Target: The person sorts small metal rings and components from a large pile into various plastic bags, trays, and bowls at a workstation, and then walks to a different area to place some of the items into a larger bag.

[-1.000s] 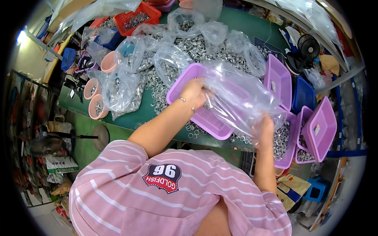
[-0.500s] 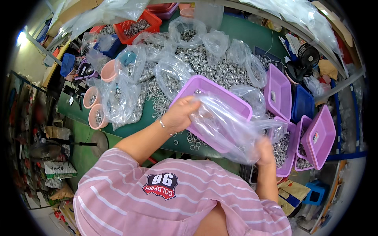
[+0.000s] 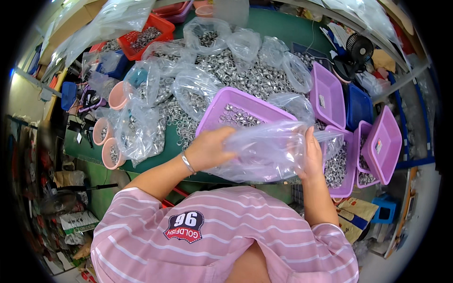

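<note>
A clear plastic bag point(image 3: 264, 155) is stretched between my two hands, over the front of a purple tray point(image 3: 214, 104). Metal rings point(image 3: 238, 115) lie inside that tray at its far left. My left hand point(image 3: 212, 148) is closed on the left end of the bag, its fingertips partly hidden by the film. At the other end, my right hand point(image 3: 311, 155) has its fingers pointing up and the bag's edge against its palm and thumb. The bag looks to have nothing in it.
A heap of metal rings point(image 3: 255, 75) and several filled clear bags point(image 3: 141, 127) cover the green table point(image 3: 278, 26). Pink cups point(image 3: 112, 155) stand at left, a red basket point(image 3: 163, 26) behind. Purple trays point(image 3: 328, 101) and a black fan point(image 3: 359, 47) are at right.
The bag has swung up and now spans level between my hands. My right hand has risen, its fingers straightening upward. My left hand has moved down a little, and more rings show in the tray.
</note>
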Demonstrator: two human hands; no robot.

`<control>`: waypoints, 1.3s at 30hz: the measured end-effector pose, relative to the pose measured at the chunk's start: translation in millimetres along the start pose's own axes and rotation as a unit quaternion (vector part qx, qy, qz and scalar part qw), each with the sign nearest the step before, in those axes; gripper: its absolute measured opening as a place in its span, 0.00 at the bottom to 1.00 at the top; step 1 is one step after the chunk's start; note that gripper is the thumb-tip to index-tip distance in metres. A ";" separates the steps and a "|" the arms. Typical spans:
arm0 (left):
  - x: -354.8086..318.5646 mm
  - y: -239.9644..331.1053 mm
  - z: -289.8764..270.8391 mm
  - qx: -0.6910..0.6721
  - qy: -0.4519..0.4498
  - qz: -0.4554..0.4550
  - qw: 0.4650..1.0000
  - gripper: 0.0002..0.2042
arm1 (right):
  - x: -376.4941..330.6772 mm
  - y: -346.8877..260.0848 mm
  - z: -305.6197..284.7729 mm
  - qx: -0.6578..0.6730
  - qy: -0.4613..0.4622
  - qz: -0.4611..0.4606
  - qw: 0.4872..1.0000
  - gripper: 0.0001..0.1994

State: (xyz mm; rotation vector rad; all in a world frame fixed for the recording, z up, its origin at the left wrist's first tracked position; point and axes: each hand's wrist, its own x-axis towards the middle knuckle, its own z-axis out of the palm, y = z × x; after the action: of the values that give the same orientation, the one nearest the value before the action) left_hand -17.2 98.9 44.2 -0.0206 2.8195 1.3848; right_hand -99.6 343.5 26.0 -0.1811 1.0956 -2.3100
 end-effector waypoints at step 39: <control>-62.2 -97.3 -108.2 -0.458 0.412 -0.238 0.751 0.25 | 12.4 42.1 -49.7 -0.010 0.227 -0.026 0.973 0.25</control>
State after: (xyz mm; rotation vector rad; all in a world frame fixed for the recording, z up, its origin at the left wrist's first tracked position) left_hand 46.7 -45.4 33.7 -1.5309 1.7977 2.8268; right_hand -108.9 348.8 -39.4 0.3343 1.3421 -2.4542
